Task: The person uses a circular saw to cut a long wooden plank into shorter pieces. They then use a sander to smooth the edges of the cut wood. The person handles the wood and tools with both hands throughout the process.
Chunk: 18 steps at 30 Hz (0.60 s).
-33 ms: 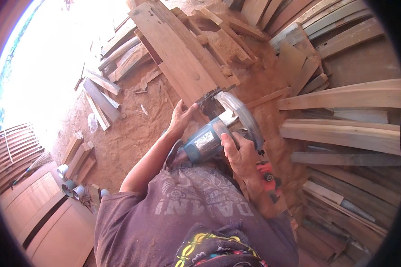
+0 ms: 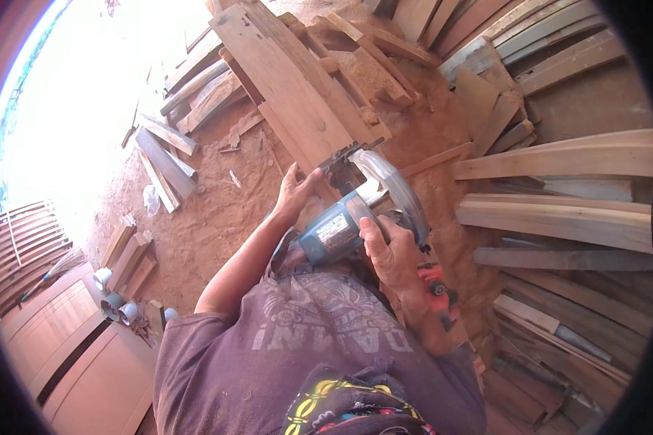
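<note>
A blue circular saw (image 2: pixel 332 230) with a curved, pale blade guard (image 2: pixel 395 181) stands at the near end of a long wooden board (image 2: pixel 283 80). My right hand (image 2: pixel 395 254) is closed around the saw's rear handle. The saw's dark base plate meets the board's end, and the blade itself is hidden. My left hand (image 2: pixel 294 196) grips the board's near left corner, thumb close beside the base plate. Its fingers are partly hidden under the wood. The board slants away from me over other timber.
A red and black power tool (image 2: pixel 437 290) lies beside my right forearm. Stacked planks (image 2: pixel 559 217) fill the right side. Short offcuts (image 2: pixel 165 163) lie on the sawdust-covered ground (image 2: pixel 203 239) at left. Wooden panels (image 2: pixel 58 326) and several small cans (image 2: pixel 112 304) stand at lower left.
</note>
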{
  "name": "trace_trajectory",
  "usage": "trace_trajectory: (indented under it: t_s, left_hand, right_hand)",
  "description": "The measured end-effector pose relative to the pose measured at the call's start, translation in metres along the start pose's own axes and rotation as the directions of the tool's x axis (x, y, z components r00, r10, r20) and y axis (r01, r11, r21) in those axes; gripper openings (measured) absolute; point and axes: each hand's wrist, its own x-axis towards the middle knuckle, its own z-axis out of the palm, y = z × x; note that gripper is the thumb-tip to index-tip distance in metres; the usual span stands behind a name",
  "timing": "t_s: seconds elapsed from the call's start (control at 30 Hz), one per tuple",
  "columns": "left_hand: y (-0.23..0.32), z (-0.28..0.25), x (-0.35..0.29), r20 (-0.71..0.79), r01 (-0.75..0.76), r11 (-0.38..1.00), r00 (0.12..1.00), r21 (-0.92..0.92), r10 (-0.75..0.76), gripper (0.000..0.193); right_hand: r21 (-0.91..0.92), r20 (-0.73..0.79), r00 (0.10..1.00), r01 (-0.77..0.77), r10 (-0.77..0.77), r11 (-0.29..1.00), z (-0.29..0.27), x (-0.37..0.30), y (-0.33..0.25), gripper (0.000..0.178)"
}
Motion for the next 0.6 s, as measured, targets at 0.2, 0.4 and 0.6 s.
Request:
trace_trajectory:
  t_s: [0.2, 0.4, 0.6]
  left_hand:
    - [0.004, -0.005, 0.013, -0.010, -0.022, 0.996, 1.000, 0.082, 0.023, 0.046]
    - [0.015, -0.005, 0.007, -0.013, -0.020, 0.997, 1.000, 0.080, 0.021, 0.048]
    - [0.031, -0.002, 0.003, 0.001, -0.019, 0.998, 1.000, 0.064, 0.019, 0.052]
  right_hand:
    - [-0.068, -0.007, 0.999, -0.033, 0.033, 0.997, -0.001, 0.005, -0.016, 0.056]
    - [-0.034, -0.015, 1.000, -0.006, 0.005, 0.999, 0.002, 0.007, -0.019, 0.056]
    - [-0.054, -0.013, 1.000, -0.016, 0.016, 0.998, 0.005, 0.011, -0.014, 0.055]
